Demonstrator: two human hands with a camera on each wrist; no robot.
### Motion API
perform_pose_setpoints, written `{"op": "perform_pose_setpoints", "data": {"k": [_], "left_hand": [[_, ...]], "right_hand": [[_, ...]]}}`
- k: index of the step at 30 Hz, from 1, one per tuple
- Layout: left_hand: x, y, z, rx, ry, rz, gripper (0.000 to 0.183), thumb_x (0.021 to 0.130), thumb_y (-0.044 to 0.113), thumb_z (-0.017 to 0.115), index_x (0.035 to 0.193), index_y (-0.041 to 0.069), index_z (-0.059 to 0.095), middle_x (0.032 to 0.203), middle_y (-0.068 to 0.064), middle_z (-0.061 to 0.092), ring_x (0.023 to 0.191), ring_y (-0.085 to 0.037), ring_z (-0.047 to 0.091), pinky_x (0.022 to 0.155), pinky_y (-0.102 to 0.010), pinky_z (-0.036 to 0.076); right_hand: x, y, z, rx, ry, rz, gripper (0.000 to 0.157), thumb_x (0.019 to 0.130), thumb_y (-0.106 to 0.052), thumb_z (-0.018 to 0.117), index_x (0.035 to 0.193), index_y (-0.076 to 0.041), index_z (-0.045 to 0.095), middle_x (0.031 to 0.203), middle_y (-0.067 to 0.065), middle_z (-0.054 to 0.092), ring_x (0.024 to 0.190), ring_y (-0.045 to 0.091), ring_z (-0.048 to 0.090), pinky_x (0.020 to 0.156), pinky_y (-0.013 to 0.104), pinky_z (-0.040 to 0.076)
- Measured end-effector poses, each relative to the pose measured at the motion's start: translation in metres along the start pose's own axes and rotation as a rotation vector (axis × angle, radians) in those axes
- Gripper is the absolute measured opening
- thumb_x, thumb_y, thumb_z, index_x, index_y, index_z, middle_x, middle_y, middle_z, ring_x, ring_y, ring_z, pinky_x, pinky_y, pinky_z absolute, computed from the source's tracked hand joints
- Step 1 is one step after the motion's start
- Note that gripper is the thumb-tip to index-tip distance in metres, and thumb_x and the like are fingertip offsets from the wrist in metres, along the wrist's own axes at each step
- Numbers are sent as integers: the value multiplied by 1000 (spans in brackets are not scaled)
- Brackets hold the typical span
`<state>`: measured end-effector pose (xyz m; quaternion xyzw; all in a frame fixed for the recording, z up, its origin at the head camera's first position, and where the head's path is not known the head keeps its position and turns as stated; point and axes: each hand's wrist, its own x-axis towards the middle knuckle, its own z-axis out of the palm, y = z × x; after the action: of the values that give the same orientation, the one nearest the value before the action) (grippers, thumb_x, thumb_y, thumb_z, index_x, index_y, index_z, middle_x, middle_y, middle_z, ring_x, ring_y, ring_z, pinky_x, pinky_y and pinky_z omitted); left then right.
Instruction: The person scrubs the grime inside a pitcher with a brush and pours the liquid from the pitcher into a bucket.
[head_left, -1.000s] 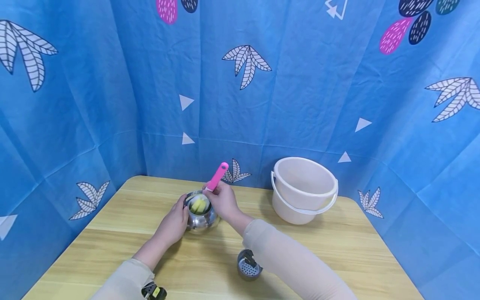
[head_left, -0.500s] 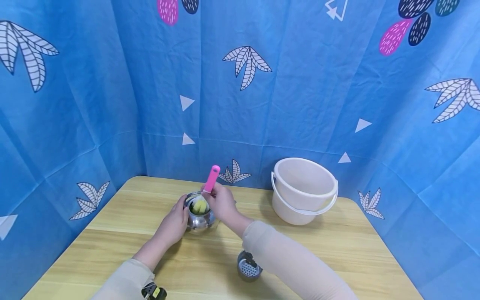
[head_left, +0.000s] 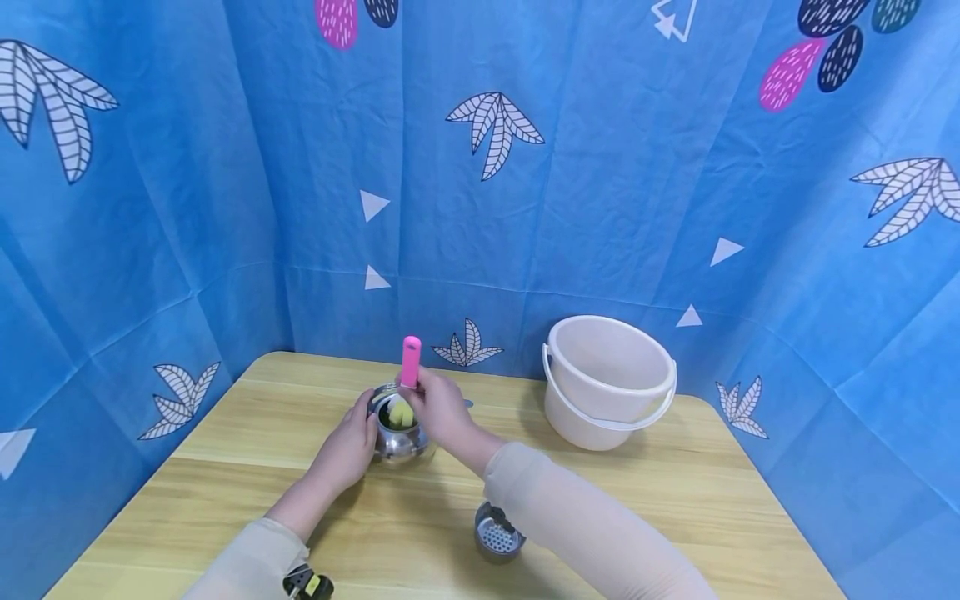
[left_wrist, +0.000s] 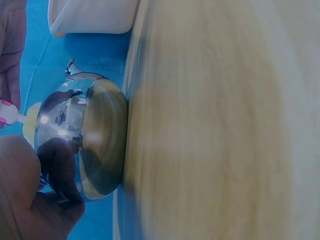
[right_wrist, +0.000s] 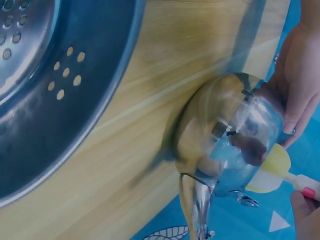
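Note:
A round, shiny metal teapot [head_left: 401,447] stands on the wooden table, its lid off and its spout [right_wrist: 202,207] showing in the right wrist view. On the pot's left side, my left hand [head_left: 345,443] grips the wall near the rim. My right hand [head_left: 447,412] holds the pink handle [head_left: 411,360] of a sponge brush above the mouth. The brush's yellow and white sponge head [right_wrist: 276,167] sits at the opening, partly down inside. How deep it reaches is hidden by the pot.
A perforated metal strainer basket [head_left: 497,537] lies on the table below my right forearm, large and close in the right wrist view. At the back right stands a white bucket [head_left: 600,433] with its handle down. Blue patterned curtain [head_left: 480,233] surrounds the table.
The brush handle has swung leftward from a right-leaning tilt to nearly upright, with my right hand shifting slightly. My left hand and the teapot have stayed in place.

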<state>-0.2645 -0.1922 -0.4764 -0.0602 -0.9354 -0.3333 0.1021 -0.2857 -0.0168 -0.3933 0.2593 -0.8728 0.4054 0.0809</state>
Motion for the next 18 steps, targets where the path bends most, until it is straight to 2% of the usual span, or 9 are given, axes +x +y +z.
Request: {"op": "perform_pose_setpoints", "data": {"k": [12, 18], "left_hand": [[0, -2, 2, 18, 5, 14, 56, 110, 23, 30, 156, -7, 16, 150, -37, 35, 134, -50, 42, 110, -61, 37], [0, -1, 2, 27, 12, 10, 54, 110, 20, 31, 155, -7, 17, 148, -37, 38, 132, -50, 45, 108, -61, 40]], "right_hand": [[5, -3, -5, -40, -94, 15, 17, 101, -20, 59, 114, -11, 68, 108, 1, 73, 90, 8, 66, 82, 20, 56], [8, -4, -8, -22, -120, 15, 15, 100, -18, 62, 110, -10, 69, 102, 2, 73, 82, 7, 64, 75, 19, 55]]}}
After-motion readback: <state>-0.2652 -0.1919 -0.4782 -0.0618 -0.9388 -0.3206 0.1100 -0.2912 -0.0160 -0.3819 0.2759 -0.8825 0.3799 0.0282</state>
